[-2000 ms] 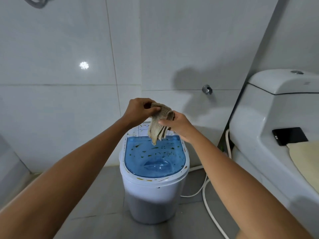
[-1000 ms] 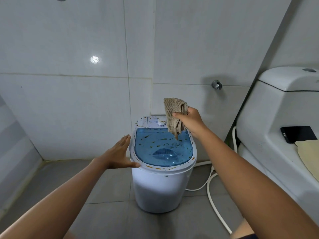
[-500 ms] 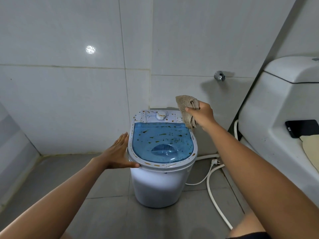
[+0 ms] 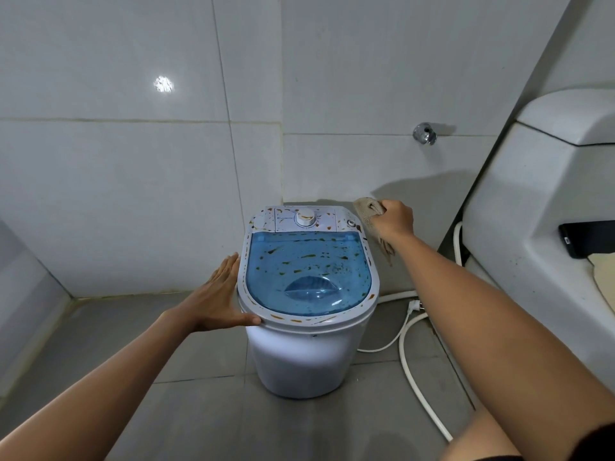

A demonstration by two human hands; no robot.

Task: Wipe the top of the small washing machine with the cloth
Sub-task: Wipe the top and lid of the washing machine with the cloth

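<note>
Soft beige cloth, bunched in the gripping right hand, looks light beside the washing machine; the open left hand steadies its rim.

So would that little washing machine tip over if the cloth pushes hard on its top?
Possibly. The washing machine looks like light plastic and narrows toward its base. The left hand rests flat against its rim, probably steadying it. The right hand grips the cloth beside its back corner.

Coarse woven cloth; glossy plastic lid
</note>
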